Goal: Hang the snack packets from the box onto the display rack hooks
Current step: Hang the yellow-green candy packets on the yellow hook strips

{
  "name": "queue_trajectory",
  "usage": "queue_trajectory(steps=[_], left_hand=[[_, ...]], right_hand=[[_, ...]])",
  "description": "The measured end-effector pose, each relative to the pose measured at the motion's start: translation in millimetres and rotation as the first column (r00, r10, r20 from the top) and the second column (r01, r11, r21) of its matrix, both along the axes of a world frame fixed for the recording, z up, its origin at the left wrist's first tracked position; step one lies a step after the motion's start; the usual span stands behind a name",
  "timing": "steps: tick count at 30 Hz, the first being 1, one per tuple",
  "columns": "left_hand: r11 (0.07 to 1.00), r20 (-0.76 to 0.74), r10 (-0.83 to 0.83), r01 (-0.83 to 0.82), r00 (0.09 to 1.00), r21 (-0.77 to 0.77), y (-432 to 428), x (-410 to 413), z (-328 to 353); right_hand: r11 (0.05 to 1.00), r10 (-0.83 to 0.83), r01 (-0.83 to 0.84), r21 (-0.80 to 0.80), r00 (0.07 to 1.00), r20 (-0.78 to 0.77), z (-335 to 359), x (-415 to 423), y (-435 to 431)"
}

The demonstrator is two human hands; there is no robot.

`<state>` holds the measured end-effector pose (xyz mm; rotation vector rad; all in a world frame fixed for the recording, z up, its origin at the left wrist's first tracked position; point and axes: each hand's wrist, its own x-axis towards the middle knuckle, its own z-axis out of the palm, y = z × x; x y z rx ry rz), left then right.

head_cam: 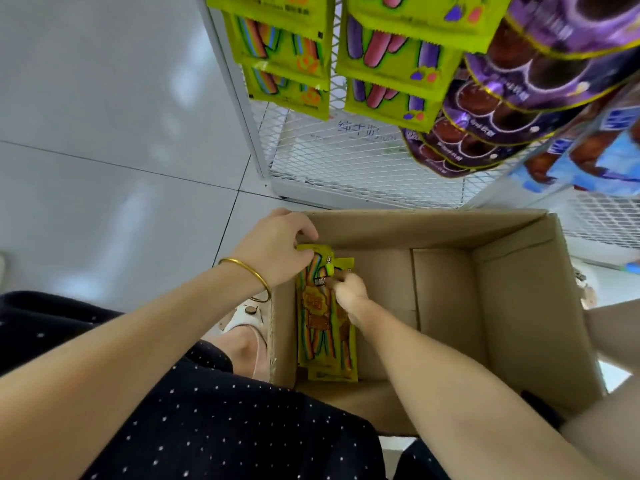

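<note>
Down in the cardboard box, the snack packets stand on edge against its left wall; they're long and narrow, yellow-green, printed with rainbow-striped strips and an orange round logo; at least two of them, one behind the other, the back one peeking out to the right.

Left hand is in over the rim; wrist bent, fingers curled down over the top edge of the front packet, gripping it; a gold bangle sits on that wrist. Right hand is deeper in the box, forearm stretched straight down from the lower right; its fingers are bunched tight against the upper part of the packets, pinching there; which packet it has, I can't make out.

Just beyond the box stands the white wire-mesh display rack, and it's carrying stock; matching rainbow packets hang in a column on the left, yellow-green packets with pink and purple sticks beside them, purple packets further right, blue ones at the edge; pale floor tiles to the left, a dark dotted dress below, and a light shoe just beside the box.
</note>
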<state>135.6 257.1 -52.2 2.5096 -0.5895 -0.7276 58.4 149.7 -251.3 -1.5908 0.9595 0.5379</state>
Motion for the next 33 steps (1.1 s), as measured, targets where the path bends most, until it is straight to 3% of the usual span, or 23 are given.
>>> queue_trajectory(steps=[4,7,9,14,17,21,26,30,33], left_hand=[[1.0,0.01,0.001,-0.001,1.0,0.031,-8,-3,-1],[0.996,0.064,0.073,-0.076,0.995,0.041,-20,-6,10],[0.989,0.031,0.131,-0.128,0.991,-0.074,-30,-8,25],[0.948,0.081,0.148,-0.117,0.986,-0.297,-47,-13,82],[0.924,0.111,0.109,-0.06,0.988,-0.377,-51,-18,129],[0.891,0.27,0.091,0.043,0.959,-0.453,-58,-23,217],[0.802,0.445,0.159,0.147,0.881,-0.579,-64,-23,340],[0.725,0.522,0.231,0.212,0.821,-0.655,-71,-16,425],[0.66,0.587,0.306,0.277,0.75,-0.698,-78,-1,487]], right_hand=[[0.913,-0.133,0.071,0.402,0.983,0.127,57,-13,-42],[0.898,-0.108,-0.025,0.44,0.956,0.273,109,-17,-71],[0.9,-0.078,-0.089,0.426,0.93,0.359,146,-20,-84],[0.959,-0.026,-0.148,0.244,0.807,0.591,237,-36,-101],[1.0,0.001,-0.025,0.017,0.575,0.818,294,-44,-97],[0.958,0.14,0.2,-0.206,0.304,0.943,374,-48,-90],[0.867,0.279,0.419,-0.269,0.039,0.96,483,-34,-91],[0.707,0.548,0.564,-0.428,-0.054,0.835,574,-12,-101],[0.67,0.584,0.619,-0.41,-0.098,0.806,638,6,-106]])
